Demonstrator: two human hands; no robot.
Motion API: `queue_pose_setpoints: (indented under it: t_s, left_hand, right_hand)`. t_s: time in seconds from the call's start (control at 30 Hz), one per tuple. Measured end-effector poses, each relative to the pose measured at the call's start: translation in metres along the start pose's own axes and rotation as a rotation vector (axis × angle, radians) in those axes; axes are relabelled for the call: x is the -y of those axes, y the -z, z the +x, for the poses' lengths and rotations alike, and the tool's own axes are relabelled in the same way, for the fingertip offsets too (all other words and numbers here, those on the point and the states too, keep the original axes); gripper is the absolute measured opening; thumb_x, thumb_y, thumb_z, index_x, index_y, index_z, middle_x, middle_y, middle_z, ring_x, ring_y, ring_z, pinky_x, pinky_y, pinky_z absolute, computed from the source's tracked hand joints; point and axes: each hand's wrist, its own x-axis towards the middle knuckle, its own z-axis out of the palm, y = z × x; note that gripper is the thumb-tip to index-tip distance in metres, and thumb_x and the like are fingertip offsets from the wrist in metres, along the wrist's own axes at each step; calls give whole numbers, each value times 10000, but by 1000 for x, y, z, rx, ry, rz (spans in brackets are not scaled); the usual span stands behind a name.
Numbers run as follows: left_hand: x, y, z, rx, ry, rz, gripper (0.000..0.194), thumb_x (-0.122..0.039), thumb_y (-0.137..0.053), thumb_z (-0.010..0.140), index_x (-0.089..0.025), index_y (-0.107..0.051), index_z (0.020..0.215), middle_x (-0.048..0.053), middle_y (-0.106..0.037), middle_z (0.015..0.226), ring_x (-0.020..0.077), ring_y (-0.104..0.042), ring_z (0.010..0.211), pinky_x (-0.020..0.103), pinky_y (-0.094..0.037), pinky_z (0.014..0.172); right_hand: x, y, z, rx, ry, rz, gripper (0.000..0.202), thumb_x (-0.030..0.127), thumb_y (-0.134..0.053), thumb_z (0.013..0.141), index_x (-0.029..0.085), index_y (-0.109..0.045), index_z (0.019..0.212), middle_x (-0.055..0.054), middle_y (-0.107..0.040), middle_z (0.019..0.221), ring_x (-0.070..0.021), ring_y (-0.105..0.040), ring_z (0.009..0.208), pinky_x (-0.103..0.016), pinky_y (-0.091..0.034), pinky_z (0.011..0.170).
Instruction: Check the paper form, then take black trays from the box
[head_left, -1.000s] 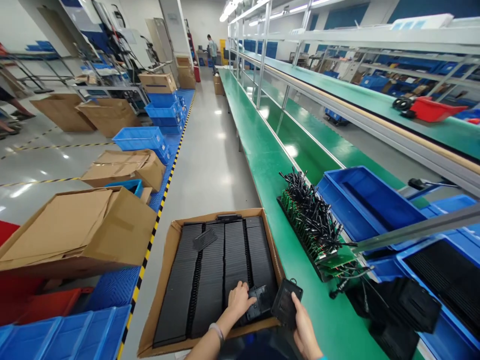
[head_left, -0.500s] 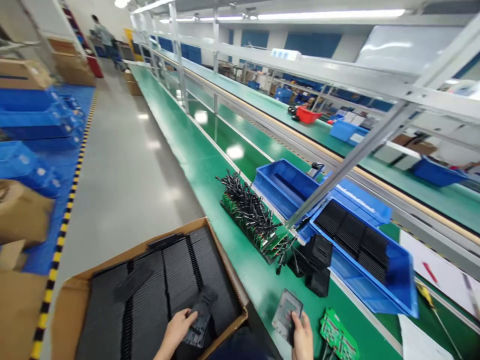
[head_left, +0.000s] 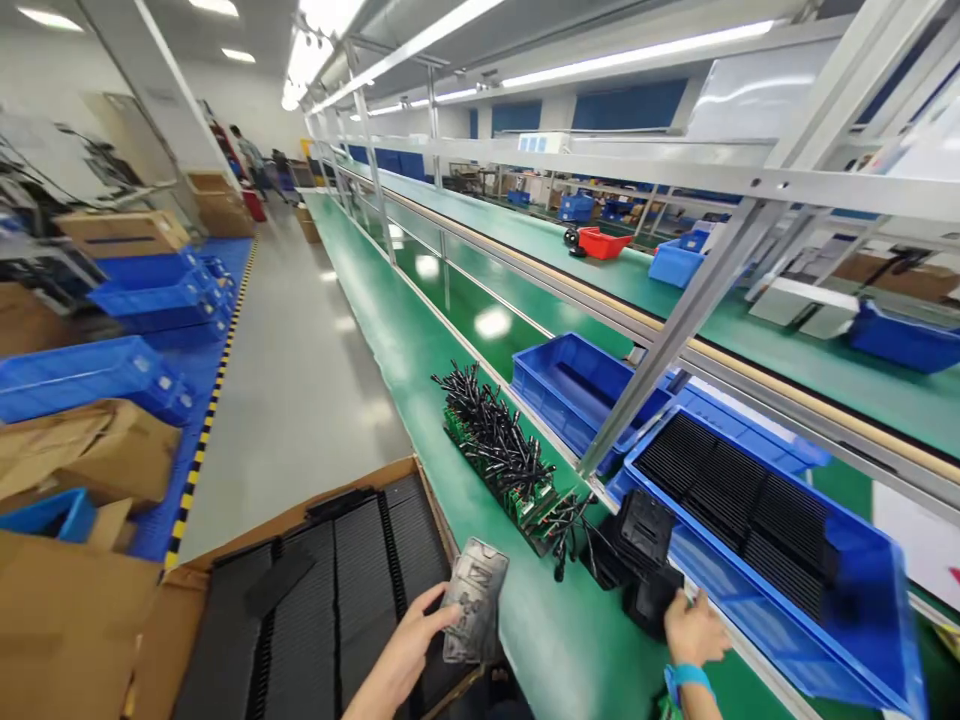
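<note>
My left hand point(head_left: 416, 635) is closed on a grey-black plastic housing shell point(head_left: 474, 605), thumb across its face, fingers behind. The shell is tilted up above the near edge of a cardboard box point(head_left: 416, 480). Rows of thin black plastic shells point(head_left: 360, 560) fill that box. My right hand point(head_left: 696, 632), a blue band on its wrist, is by the right edge of a black plastic case point(head_left: 654, 600), at the foot of a small stack of black cases point(head_left: 643, 525). Its fingers look apart; contact with the case is partly hidden. A green circuit board point(head_left: 666, 708) shows under that wrist.
Green circuit boards with black cables point(head_left: 495, 440) stand in a row on the green bench point(head_left: 397, 350). Behind are a blue bin point(head_left: 577, 385) and a blue bin of black parts point(head_left: 877, 620). A metal post point(head_left: 660, 340) rises between them. Someone point(head_left: 251, 160) stands far off.
My left hand has lifted a shell up and rightward from the box. My right hand has moved right to the black cases, and the shell it held no longer shows there. The view has shifted.
</note>
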Motion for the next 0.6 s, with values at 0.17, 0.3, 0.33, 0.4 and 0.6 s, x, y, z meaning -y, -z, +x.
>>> queue_pose_setpoints:
  t_s: [0.17, 0.3, 0.33, 0.4, 0.6]
  left_hand:
    - [4, -37, -20, 159, -108, 42, 645, -416, -884, 455, -191, -646, 1010, 40, -723, 904, 273, -666, 900, 364, -516, 844]
    - [13, -63, -30, 227, -155, 67, 613, -410, -901, 452, -196, -666, 975, 29, -720, 869, 261, -656, 847, 352, -518, 807]
    - [16, -68, -30, 238, -168, 79, 628, -425, -903, 450, -193, -671, 986, 37, -722, 895, 269, -655, 866, 359, -517, 822]
    - [22, -75, -29, 247, -160, 114, 639, -500, -888, 472, -187, -686, 991, 62, -722, 969, 300, -647, 947, 382, -510, 875]
    - [22, -86, -18, 132, -79, 86, 733, -680, -843, 385, -191, -721, 918, 96, -700, 1124, 331, -548, 1189, 374, -437, 1024]
  right_hand:
    - [9, -1, -69, 283, 150, 131, 866, 794, -450, 682, 138, -587, 1231, -167, -620, 1191, -365, -556, 1118, -485, -439, 966]
    - [10, -13, -160, 621, 162, 324, 865, 755, -600, 684, 131, -533, 1280, -111, -690, 1047, -295, -627, 961, -357, -519, 783]
    - [11, -16, -177, 631, 156, 358, 825, 745, -600, 705, 129, -557, 1252, -114, -692, 1050, -295, -623, 974, -351, -519, 793]
    - [15, -21, -199, 669, 123, 405, 755, 758, -595, 712, 139, -631, 1144, -123, -693, 1075, -308, -606, 1043, -362, -504, 888]
    - [33, -6, -186, 738, 91, 456, 780, 847, -575, 634, 178, -715, 1011, -134, -662, 1176, -351, -524, 1209, -448, -381, 1086]
